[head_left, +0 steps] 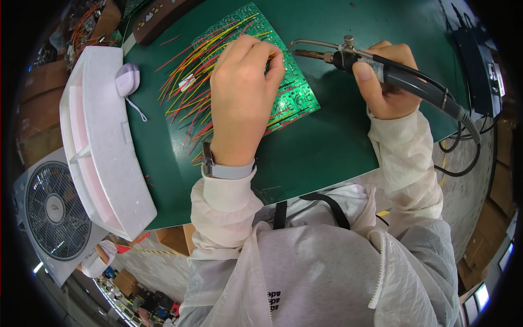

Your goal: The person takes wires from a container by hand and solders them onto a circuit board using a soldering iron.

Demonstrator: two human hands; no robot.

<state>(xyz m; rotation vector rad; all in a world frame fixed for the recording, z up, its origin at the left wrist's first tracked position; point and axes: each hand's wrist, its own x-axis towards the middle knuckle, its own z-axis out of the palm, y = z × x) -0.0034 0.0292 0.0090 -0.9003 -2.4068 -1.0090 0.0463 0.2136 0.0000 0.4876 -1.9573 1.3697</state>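
Note:
My left hand [245,92] is over a green circuit board panel [297,82], its thumb and forefinger pinched on a thin wire near the board's right side; the fingers hide most of that wire. Red, yellow and black wires [188,82] fan out from the board to the left, partly beneath this hand. In my right hand [392,82] is a soldering iron [359,62] with a black handle and a thin metal feed tube above its tip. The tip points left, close to my left fingertips at the board's edge.
A white foam tray [117,163] stands on the green mat [169,191] at left, with a small lilac case [127,80] against it. A brown case [160,19] lies at the far left. Behind the right hand is a dark box [476,65] with cables. A fan [54,210] stands beyond the tray.

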